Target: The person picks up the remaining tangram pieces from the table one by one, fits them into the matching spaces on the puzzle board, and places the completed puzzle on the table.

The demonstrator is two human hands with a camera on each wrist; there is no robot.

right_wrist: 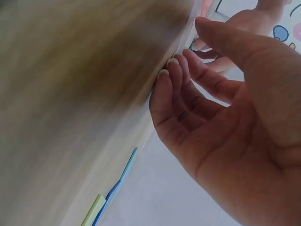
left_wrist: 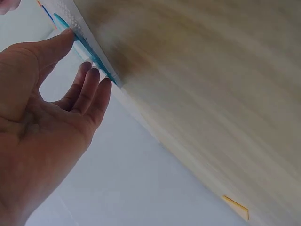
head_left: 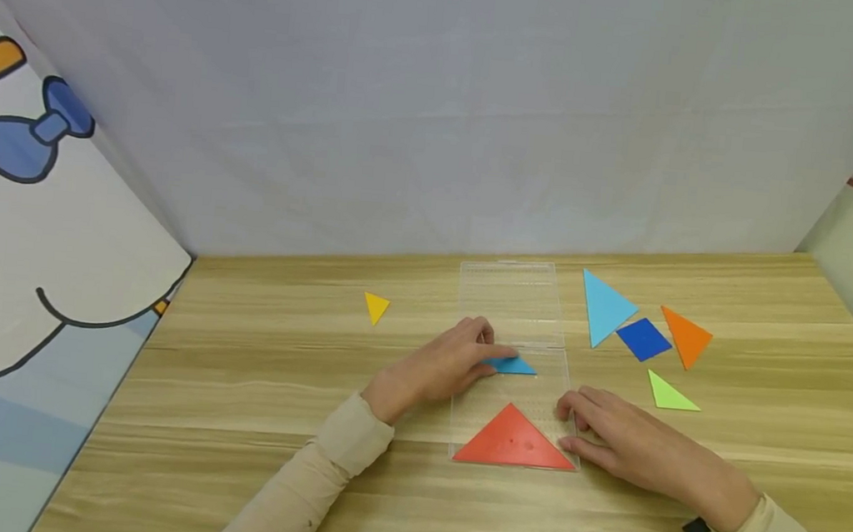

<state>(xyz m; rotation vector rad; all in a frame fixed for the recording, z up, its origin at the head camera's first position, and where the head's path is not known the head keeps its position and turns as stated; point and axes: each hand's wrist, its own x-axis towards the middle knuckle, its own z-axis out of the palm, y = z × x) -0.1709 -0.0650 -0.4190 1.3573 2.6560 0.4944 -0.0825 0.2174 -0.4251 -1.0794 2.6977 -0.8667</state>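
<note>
My left hand (head_left: 449,360) pinches a blue tangram piece (head_left: 520,366) between thumb and fingers, over a clear plastic board (head_left: 513,310). The hand hides part of this piece, so its full shape does not show. In the left wrist view the thumb and fingertips touch the blue piece (left_wrist: 96,59) along its edges. A large red triangle (head_left: 514,440) lies flat at the board's near end. My right hand (head_left: 634,441) rests at the board's right edge, its fingers loosely bent and nothing between thumb and fingers.
Right of the board lie a light blue triangle (head_left: 606,310), a dark blue square (head_left: 644,340), an orange triangle (head_left: 687,337) and a green triangle (head_left: 668,394). A small yellow triangle (head_left: 376,307) lies left on the wooden table (head_left: 254,353). A pale cloth (head_left: 437,133) hangs behind.
</note>
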